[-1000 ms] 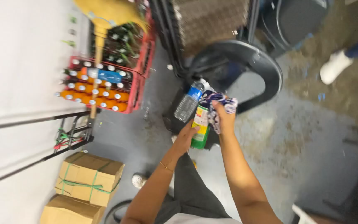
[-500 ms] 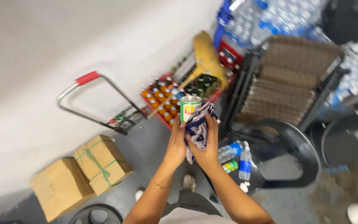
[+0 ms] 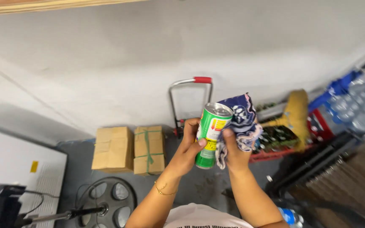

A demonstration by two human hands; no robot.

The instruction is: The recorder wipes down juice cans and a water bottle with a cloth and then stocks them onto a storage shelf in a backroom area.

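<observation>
Can [image 3: 211,135]: green, upright, between both hands.
Left hand [image 3: 189,147]: fingers [image 3: 200,142] wrapped around can.
Right hand [image 3: 233,150]: fingers clench patterned cloth [image 3: 241,120] against can.

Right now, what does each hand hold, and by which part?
Left hand grips the green can around its side; right hand holds a patterned blue cloth against it.

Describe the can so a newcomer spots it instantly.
Below the pale wall, both hands meet mid-frame. The left hand holds a tall green can with a silver top; the right hand presses a blue patterned cloth against it. No other can is held.
</observation>
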